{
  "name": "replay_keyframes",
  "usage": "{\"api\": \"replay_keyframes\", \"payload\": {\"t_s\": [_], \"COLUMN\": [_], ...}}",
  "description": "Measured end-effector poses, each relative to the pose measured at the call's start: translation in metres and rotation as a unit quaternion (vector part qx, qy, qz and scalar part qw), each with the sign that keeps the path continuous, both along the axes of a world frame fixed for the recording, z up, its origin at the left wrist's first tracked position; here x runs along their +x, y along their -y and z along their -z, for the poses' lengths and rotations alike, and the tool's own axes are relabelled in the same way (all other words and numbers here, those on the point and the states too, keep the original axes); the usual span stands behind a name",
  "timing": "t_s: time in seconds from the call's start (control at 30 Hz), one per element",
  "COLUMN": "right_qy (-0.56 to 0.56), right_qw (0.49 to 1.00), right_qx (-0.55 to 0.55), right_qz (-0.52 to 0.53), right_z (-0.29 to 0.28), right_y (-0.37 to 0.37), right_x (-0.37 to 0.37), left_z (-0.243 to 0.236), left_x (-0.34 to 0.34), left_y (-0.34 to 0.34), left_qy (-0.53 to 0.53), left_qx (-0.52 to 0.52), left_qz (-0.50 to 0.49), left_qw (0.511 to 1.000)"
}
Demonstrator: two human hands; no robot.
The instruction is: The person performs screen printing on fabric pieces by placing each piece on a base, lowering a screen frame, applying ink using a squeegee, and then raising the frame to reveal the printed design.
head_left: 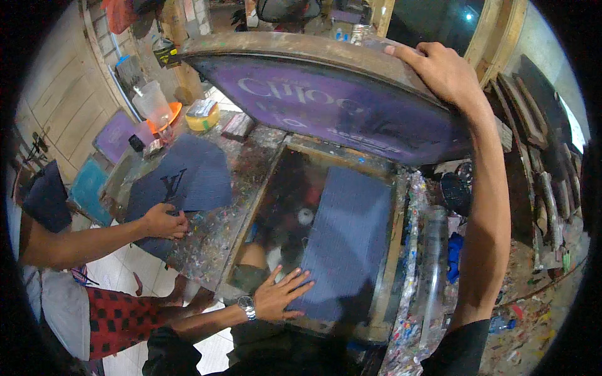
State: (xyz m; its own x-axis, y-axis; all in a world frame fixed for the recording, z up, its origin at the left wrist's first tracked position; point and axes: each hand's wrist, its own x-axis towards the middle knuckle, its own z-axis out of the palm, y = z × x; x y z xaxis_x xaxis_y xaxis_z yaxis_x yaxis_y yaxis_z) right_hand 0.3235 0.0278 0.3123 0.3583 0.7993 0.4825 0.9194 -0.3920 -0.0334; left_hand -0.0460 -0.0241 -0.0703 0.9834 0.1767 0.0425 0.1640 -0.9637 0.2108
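Observation:
My left hand, with a metal watch at the wrist, lies flat with fingers spread. Its fingertips touch the lower left edge of a ribbed dark blue fabric piece, which lies on a glass-like reflective panel in a wooden surround. High on the right, my right hand is closed over the top edge of a screen printing frame. That frame is tilted up behind the panel, its purple mesh with pale lettering facing me. The undersides of my right fingers are partly hidden.
At the left, a co-worker's hand touches dark blue fabric pieces, one with a dark printed mark. A yellow tub and an orange dish stand behind. A clear tube-like roll and blue cloth lie right of the panel.

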Motion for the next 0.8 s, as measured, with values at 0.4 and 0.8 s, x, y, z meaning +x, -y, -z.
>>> {"api": "replay_keyframes", "payload": {"t_s": [0.4, 0.8], "right_qy": [0.019, 0.084], "right_qw": [0.998, 0.987], "right_qx": [0.029, 0.045], "right_qz": [-0.042, -0.13], "right_z": [0.009, 0.206], "right_y": [0.032, 0.147], "right_x": [-0.015, -0.147], "left_z": [0.002, -0.083], "left_x": [0.007, -0.013], "left_y": [0.01, -0.005], "left_qy": [-0.042, 0.487], "left_qx": [-0.016, -0.542], "left_qz": [0.039, -0.327], "left_qw": [0.998, 0.602]}}
